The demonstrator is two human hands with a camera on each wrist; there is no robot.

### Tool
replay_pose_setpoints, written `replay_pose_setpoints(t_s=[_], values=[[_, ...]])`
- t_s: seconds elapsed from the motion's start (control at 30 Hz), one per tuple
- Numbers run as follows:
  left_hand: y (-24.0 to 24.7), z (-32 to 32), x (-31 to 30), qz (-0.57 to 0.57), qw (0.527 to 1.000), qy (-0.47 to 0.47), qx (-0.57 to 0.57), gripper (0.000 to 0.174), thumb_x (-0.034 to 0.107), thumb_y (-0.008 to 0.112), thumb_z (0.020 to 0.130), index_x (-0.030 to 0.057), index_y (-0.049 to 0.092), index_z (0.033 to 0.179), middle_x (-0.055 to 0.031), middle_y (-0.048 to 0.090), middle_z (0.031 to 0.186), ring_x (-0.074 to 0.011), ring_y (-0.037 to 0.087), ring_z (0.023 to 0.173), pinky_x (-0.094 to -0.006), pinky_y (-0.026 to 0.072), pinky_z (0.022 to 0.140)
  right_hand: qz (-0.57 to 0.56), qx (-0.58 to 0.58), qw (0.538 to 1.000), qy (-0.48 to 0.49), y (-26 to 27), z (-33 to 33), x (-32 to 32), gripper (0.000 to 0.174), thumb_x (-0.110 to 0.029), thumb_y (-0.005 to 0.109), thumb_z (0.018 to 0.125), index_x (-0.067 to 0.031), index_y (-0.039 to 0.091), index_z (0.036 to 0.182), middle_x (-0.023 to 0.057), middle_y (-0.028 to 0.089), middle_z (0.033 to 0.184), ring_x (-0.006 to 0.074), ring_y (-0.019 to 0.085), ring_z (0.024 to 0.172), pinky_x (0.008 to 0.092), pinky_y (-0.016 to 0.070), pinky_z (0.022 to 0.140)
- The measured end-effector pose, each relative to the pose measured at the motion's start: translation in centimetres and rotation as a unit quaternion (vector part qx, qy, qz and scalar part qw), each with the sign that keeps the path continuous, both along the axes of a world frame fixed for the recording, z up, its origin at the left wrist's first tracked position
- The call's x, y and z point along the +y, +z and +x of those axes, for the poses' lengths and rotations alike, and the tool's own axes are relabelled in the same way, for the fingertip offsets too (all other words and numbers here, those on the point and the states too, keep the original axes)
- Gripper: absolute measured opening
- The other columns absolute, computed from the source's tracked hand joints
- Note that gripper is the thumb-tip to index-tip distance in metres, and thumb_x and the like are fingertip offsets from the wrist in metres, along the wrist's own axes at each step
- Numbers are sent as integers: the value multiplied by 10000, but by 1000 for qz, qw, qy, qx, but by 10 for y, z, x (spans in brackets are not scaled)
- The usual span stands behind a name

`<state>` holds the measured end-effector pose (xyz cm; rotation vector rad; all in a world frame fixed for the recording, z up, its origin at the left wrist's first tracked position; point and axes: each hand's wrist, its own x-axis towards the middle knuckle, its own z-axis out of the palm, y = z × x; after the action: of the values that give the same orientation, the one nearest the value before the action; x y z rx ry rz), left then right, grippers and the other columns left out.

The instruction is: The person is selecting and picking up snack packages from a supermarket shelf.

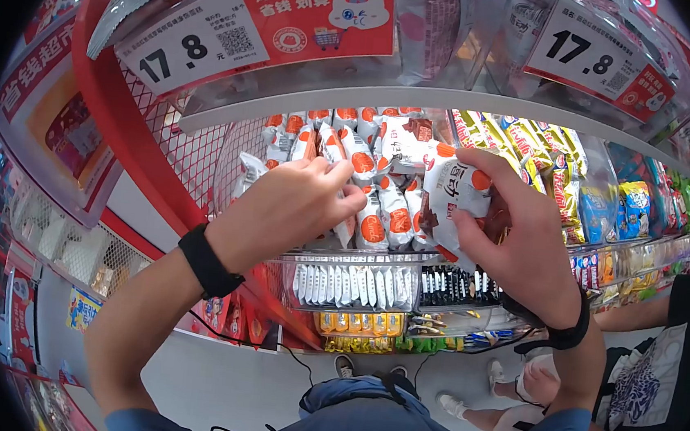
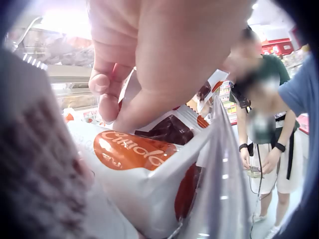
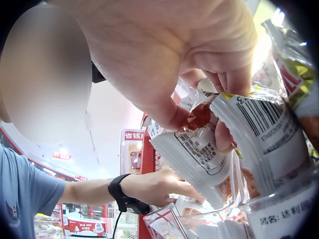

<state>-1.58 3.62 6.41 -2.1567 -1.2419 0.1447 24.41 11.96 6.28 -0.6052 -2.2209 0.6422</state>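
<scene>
My left hand (image 1: 293, 199) reaches in from the left among white snack packets with orange spots (image 1: 373, 228). Its bent fingers touch the packets; whether they pinch one cannot be told. Below the left hand (image 2: 164, 59), the left wrist view has a white packet with an orange oval (image 2: 137, 152). My right hand (image 1: 519, 239) holds a white and brown packet (image 1: 454, 188) between thumb and fingers, above the bin's right part. In the right wrist view, the right hand (image 3: 174, 55) has its thumb and fingers at a white packet (image 3: 197, 152); a barcoded packet (image 3: 266, 124) is beside it.
Price signs (image 1: 187, 50) hang on the upper shelf edge (image 1: 388, 103). Yellow packets (image 1: 565, 185) fill the section right of the bin, and a red mesh frame (image 1: 143, 128) borders its left. Lower shelves hold narrow white packets (image 1: 351, 286). Another person (image 1: 642, 381) stands at the right.
</scene>
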Motion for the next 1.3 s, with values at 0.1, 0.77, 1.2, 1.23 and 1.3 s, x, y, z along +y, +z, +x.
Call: replay_pose_setpoints(t_s=[0.1, 0.77, 1.2, 1.23, 1.3], values=[[-2, -1, 3, 14, 1000, 14, 3, 95, 142, 620, 833, 93, 598, 910, -71, 575, 886, -185, 646, 818, -306, 502, 707, -3, 1, 1000, -4, 2, 0, -2, 454, -114, 691, 837, -49, 543, 1261, 113, 642, 772, 187, 646, 600, 309, 508, 565], [26, -22, -45, -185, 948, 204, -161, 506, 239, 768, 783, 30, 603, 1214, -182, 589, 1230, -331, 557, 1146, -397, 387, 1002, -16, -7, 1000, -6, 1, 2, -1, 462, -123, 683, 842, -50, 539, 1275, 132, 655, 812, 190, 656, 629, 313, 525, 598], [17, -31, -16, -147, 904, 137, -376, 221, 71, 694, 807, -27, 650, 1000, -183, 672, 863, -333, 657, 807, -401, 476, 805, -33, 9, 999, 0, -2, 2, -1, 475, -112, 692, 838, -71, 535, 1285, 125, 658, 839, 179, 670, 654, 301, 544, 610], [15, -31, -16, -142, 897, 124, -400, 204, 59, 673, 819, -37, 644, 997, -197, 667, 842, -348, 656, 803, -400, 485, 770, -33, 7, 999, 1, -2, 1, 0, 478, -111, 692, 836, -72, 535, 1286, 124, 658, 837, 179, 669, 653, 301, 544, 609], [15, -32, -16, -128, 893, 136, -409, 146, 24, 677, 813, -31, 661, 947, -180, 681, 866, -319, 667, 771, -373, 507, 706, -28, -4, 1000, -3, 2, 1, -2, 477, -111, 692, 835, -68, 538, 1284, 124, 657, 843, 177, 668, 654, 301, 539, 602]])
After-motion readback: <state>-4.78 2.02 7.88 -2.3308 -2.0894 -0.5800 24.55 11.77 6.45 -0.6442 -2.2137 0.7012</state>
